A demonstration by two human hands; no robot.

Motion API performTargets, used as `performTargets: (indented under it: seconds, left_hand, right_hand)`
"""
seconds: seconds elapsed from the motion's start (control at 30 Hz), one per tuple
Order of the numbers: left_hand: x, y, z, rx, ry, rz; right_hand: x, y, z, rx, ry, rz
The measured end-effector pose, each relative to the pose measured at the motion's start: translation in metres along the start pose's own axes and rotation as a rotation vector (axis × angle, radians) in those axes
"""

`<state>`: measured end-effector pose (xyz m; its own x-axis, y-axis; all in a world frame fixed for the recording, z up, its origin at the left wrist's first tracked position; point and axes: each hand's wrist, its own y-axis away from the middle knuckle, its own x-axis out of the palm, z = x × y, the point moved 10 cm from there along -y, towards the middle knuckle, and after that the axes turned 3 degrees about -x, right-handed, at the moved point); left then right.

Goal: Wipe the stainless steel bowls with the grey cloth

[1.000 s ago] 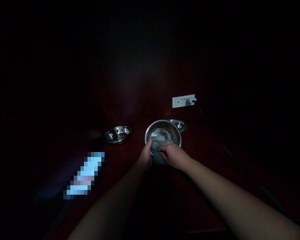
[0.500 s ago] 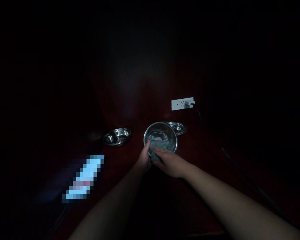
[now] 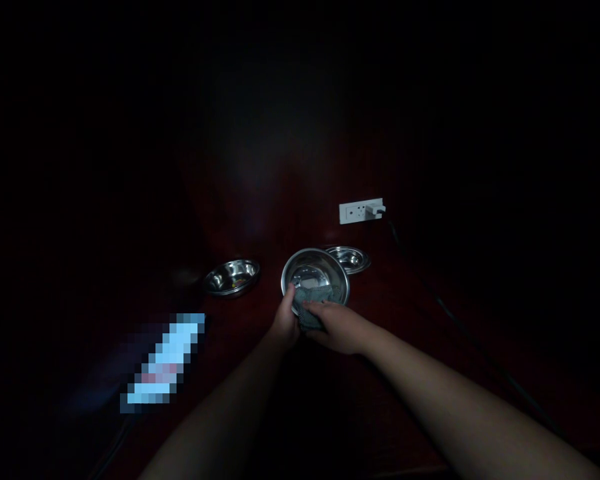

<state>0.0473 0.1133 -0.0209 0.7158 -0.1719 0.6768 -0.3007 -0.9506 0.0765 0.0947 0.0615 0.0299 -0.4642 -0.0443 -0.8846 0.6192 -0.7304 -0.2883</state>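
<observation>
A shiny steel bowl (image 3: 307, 263) is tilted toward me in the middle of the head view. My left hand (image 3: 286, 321) grips its near left rim, thumb on the inside edge. A grey-green cloth (image 3: 314, 296) lies over the near rim and down into the bowl. Over that cloth my right hand (image 3: 337, 325) is closed, pressing it against the metal; some of its fingers are hidden in the folds. Behind the bowl, partly covered by it, is a steel plate or lid (image 3: 353, 259).
Left of the bowl stands another shallow steel dish (image 3: 233, 277) with a small coloured spot inside. A lit, blurred-out screen (image 3: 167, 360) lies nearer on the left. A white socket panel (image 3: 353, 213) with a plug is at the back; a dark cable (image 3: 473, 337) runs down the right.
The whole view has shifted slightly. The cloth has bunched a little more under my right hand, whose fingers have curled in. My left hand keeps its hold on the bowl.
</observation>
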Motion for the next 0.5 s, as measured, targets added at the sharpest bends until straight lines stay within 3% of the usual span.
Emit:
performTargets:
  seconds: [0.13, 0.3, 0.5]
  left_hand:
    - [-0.003, 0.001, 0.0, -0.004, -0.034, -0.006]
    - [-0.017, 0.0, -0.002, 0.026, -0.053, -0.096]
    - [-0.017, 0.002, -0.003, 0.051, -0.061, -0.13]
  right_hand:
    - [-0.003, 0.002, -0.001, 0.009, -0.042, -0.027]
    - [0.005, 0.003, 0.001, -0.02, -0.061, -0.027]
    - [0.014, 0.002, -0.005, 0.038, -0.052, 0.014]
